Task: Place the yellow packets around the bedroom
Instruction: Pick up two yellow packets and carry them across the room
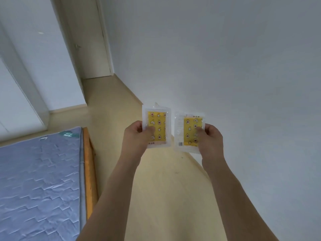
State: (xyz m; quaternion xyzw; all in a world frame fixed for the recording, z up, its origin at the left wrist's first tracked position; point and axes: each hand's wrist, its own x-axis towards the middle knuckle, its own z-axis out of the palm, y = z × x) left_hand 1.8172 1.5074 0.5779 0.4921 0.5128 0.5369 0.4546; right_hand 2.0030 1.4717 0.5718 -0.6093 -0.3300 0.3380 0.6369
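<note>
Packets, two of them, are held up side by side over the floor (166,180), just apart from one another, in front of a pale wall (225,66). The left packet (157,126) is pinched at its lower left edge by the left hand (137,136), thumb laid across the yellow front and fingers curled behind. The right packet (189,132) is pinched at its right edge by the right hand (210,138), thumb likewise pressed on the front. Both packets are kept upright and face the camera: a yellow card printed with stars and small round figures is sealed inside each clear wrapper, and a barcode is seen low on the right one. Both forearms are stretched forward from the bottom of the view. To the left, a blue quilted mattress (38,185) is seen lying on a wooden frame (89,171), a green label near its far corner. Beyond it, white wardrobe panels (34,66) are lined along the left, and a closed door (90,40) with a lever handle is set at the end of the passage.
</note>
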